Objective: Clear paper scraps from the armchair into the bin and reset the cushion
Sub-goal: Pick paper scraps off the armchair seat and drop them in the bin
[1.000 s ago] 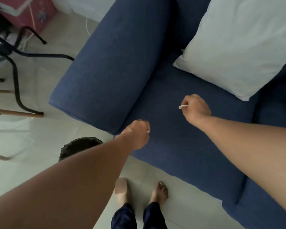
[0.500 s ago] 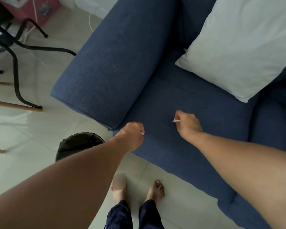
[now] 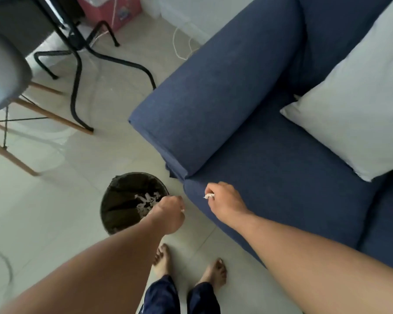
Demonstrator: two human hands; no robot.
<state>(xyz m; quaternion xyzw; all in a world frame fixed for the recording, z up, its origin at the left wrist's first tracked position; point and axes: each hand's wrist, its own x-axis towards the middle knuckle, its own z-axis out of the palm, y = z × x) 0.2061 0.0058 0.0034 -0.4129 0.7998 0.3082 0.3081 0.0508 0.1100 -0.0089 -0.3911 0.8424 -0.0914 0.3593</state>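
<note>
Paper scrap [image 3: 209, 196] pinched in my right hand [image 3: 225, 201], over the armchair [image 3: 270, 168] seat's front corner. My left hand [image 3: 168, 214], fisted on a white scrap, overlaps the bin [image 3: 114, 200] rim at 4 o'clock.

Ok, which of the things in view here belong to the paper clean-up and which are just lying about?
Part of the job: paper scrap in the right hand; left hand; bin with scraps inside; armchair; cushion.

Just lying about: black table legs; wooden-legged chair; pink box; white cable.
</note>
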